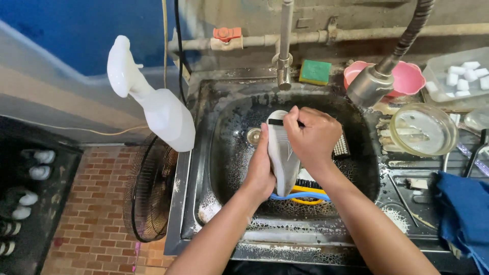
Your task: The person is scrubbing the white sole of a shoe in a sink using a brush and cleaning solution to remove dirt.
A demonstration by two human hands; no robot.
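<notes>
The steel sink [214, 168] is filling the middle of the view, its basin dark and blotchy, and down in it the action is happening over the drain [253, 135]. A white spray bottle [165, 114] is standing at the sink's left rim, and a pink bowl [407, 79] and a glass dish [423, 130] are sitting on the surface to the right, with a green sponge [315, 72] by the tap [284, 61].

Now the shoe [281, 153]: pale grey, held sole-side up above the basin, toe pointing toward the tap. The left hand [261, 170] is cupping it from the left, fingers wrapped underneath, closed firmly on it. The right hand [311, 135] is bearing down on top near the toe, fingers curled tight round what looks like a small dark brush [277, 121]; most of it is hidden, so I cannot be sure.

I'd judge the shoe light, with a stiffish sole and a soft upper, and likely slick when wet. The best hold looks to be around the middle, where the left hand has it. A blue hose loop [300, 196] is lying beneath.
</notes>
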